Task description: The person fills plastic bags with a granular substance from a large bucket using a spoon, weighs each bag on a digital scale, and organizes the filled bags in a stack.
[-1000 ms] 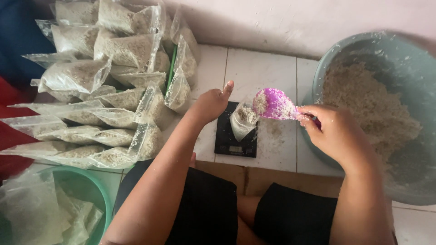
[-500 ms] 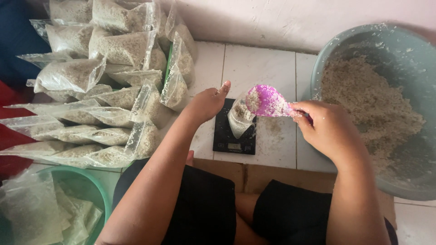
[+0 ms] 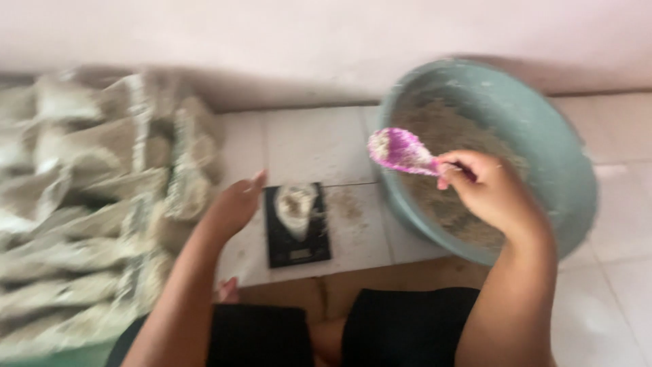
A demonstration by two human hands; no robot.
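My right hand point(image 3: 490, 190) grips the handle of a pink plastic scoop point(image 3: 399, 151), held over the near rim of a large grey-green basin point(image 3: 550, 149) of pale grainy meal. A small clear bag point(image 3: 296, 207) partly filled with the meal stands on a black digital scale point(image 3: 296, 227) on the white tiled floor. My left hand point(image 3: 236, 204) hovers just left of the scale, thumb up, holding nothing; whether it touches the bag is unclear. The frame is motion-blurred.
A heap of filled clear bags point(image 3: 88, 197) lies at the left. A pale wall point(image 3: 326, 41) runs behind everything. My knees in black cloth point(image 3: 380, 326) are at the bottom, with a brown strip of flooring in front of them.
The view has swung right and blurred. My right hand has carried the pink scoop from above the bag on the scale to the basin. My left hand stays by the scale.
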